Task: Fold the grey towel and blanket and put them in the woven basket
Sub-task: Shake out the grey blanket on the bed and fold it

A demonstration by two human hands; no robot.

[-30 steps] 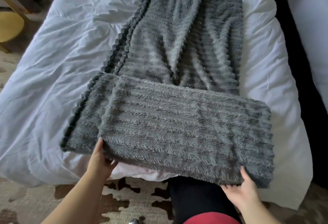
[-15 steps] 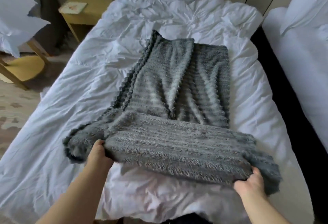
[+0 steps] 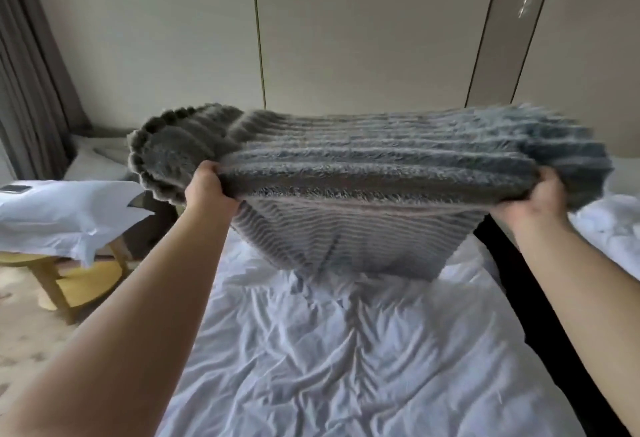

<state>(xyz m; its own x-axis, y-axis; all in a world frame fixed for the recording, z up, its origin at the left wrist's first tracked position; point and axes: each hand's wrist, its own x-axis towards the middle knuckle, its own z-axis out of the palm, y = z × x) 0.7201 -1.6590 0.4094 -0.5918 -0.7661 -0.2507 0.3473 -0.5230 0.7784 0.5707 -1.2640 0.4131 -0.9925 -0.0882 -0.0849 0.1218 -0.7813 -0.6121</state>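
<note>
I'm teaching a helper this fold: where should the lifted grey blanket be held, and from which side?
Along the near folded edge, one grip toward each end, from the person's side. The left hand and right hand hold the grey blanket so: the edge spans level between them, the rest hanging toward the bed. One middle grip would likely let the ends droop.

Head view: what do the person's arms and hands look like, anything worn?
Both arms are bare to the frame edge: no sleeves, gloves, watch or wristbands on the left hand or right hand. No markings show. The fingers are mostly hidden under the grey ribbed plush blanket, so rings cannot be ruled out.
</note>
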